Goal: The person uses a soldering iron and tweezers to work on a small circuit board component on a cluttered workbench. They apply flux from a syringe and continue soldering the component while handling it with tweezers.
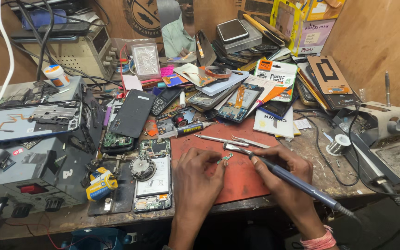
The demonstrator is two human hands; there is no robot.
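Nearest the camera: the person's two forearms come up from the bottom edge, a pink band on the right wrist, and both hands meet over a red mat (241, 178) on the cluttered bench (311, 153).
Left hand (197, 178): palm down on the mat, fingers curled, fingertips pressing beside a tiny green circuit board (224, 159) to steady it.
Right hand (285, 173): grip closed around a blue-handled soldering iron (297, 183), held like a pen.
Iron's direction: long axis runs diagonally, cord end low at the right, metal tip up-left, ending just beside the small board; whether it touches, I cannot tell.
Small board: lies flat near the mat's middle, between the two hands, its long axis slanting from lower left to upper right.
Step in hand: it looks like fine solder work on the small board, with the tip at or arriving at the joint.
Next move calls for: a steady tip on one small spot, the left fingertips keeping the board from sliding.
Nearby: tweezers (251, 141) and a syringe of paste (186, 129) just beyond the hands; an opened phone (153, 178) left of the mat; a solder spool (339, 144) to the right.
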